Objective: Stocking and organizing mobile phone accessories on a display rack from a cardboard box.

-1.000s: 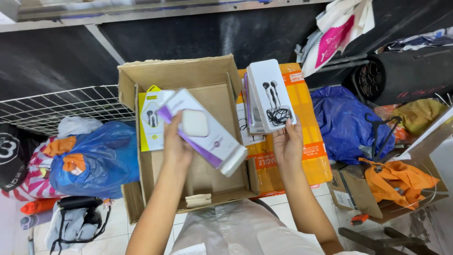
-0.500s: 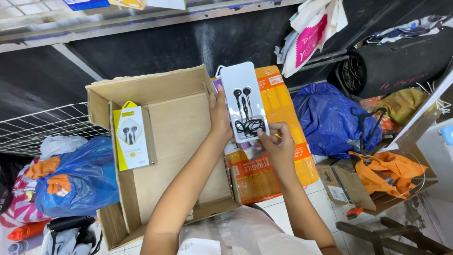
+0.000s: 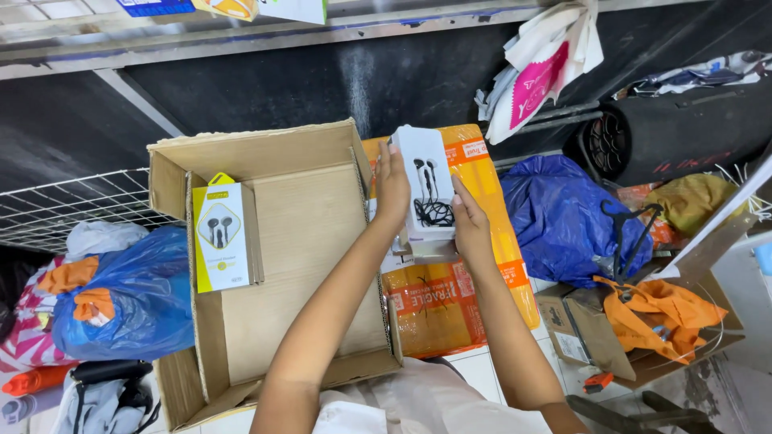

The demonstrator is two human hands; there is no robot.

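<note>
Cluttered floor tiles and a dark wall filled the head view, with a metal shelf edge running along the top. From my remote seat I saw an open cardboard box (image 3: 297, 265) lying on the floor, its flaps spread, and a yellow-and-white earphone package (image 3: 220, 237) standing upright against its left inner wall. Just right of the box lay an orange wrapped parcel (image 3: 450, 309) with tape bands across it.

Both hands met above that parcel, beside the box's right wall. The left hand (image 3: 392, 186) gripped the left edge of a white earphone box (image 3: 426, 193), fingers closed against its side. The right hand (image 3: 469, 221) pressed the right edge, its fingers curled onto the lower corner. So the white earphone box was clamped between the two, held off the parcel with its printed face toward the camera. Its long axis ran away from me, nearly upright in the frame and tilted slightly left at the top. More white boxes seemed stacked beneath it, though I could not tell how many.

The open cardboard box sat to the left of the held item, and the left hand was the nearer one to it.

Around this I noted a blue plastic bag (image 3: 121, 297) left of the box, a dark blue bag (image 3: 563, 217) on the right, and orange cloth (image 3: 655, 309) on a low carton.
</note>
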